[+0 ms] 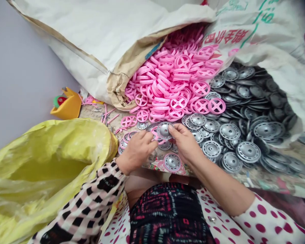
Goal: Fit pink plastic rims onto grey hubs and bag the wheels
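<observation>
My left hand [137, 149] and my right hand [184, 142] meet over the table's near edge, both pinching one silver disc [164, 130] with a pink wheel ring [155, 134] showing behind it. A finished wheel, silver cap in a pink ring [172, 162], lies just below the hands. Behind them a heap of pink spoked wheel rings [173, 81] spills from a white sack [101, 37]. To the right lies a pile of silver-grey discs [244, 115].
An open yellow plastic bag [45, 162] stands at my left. A yellow plastic toy part [67, 105] and loose pink sticks [108, 117] lie at the back left. A second printed sack [266, 37] lies behind the grey discs. A grey wall is on the left.
</observation>
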